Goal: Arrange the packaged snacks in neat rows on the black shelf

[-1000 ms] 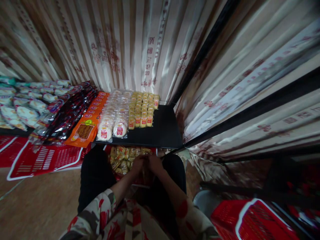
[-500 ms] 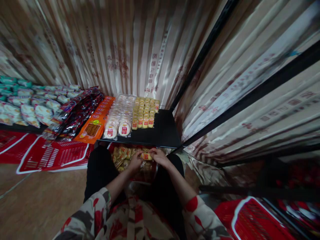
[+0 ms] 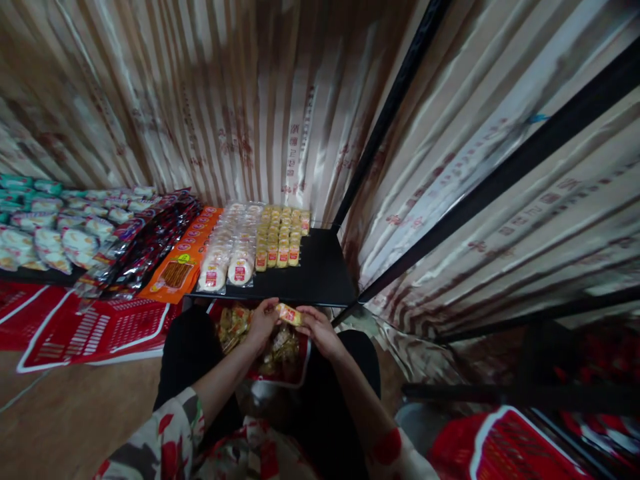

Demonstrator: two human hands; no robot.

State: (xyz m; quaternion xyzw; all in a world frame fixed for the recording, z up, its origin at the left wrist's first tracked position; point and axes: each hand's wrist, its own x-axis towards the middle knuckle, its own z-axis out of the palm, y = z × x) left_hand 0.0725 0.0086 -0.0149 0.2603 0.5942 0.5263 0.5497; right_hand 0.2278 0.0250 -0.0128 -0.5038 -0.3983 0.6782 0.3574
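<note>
Between my two hands I hold one small yellow snack packet (image 3: 290,315) with a red label, over a red basket. My left hand (image 3: 264,323) pinches its left end and my right hand (image 3: 319,329) grips its right end. Below them, the red basket (image 3: 306,363) between my knees holds many similar wrapped yellow snacks (image 3: 233,327). Just beyond is a black shelf (image 3: 325,267). On it, several rows of yellow packets (image 3: 279,240) stand beside clear-wrapped round white crackers (image 3: 240,267).
Left along the shelf lie an orange snack bag (image 3: 175,270), dark shiny packets (image 3: 145,247) and white pouches (image 3: 80,247). Black metal posts (image 3: 390,113) rise at the right before a pleated curtain (image 3: 250,100). Red baskets stand low left (image 3: 95,327) and low right (image 3: 520,447).
The held packet has come up a little towards the shelf edge and turned, so its label shows more. Both hands still hold it. The camera view has shifted slightly.
</note>
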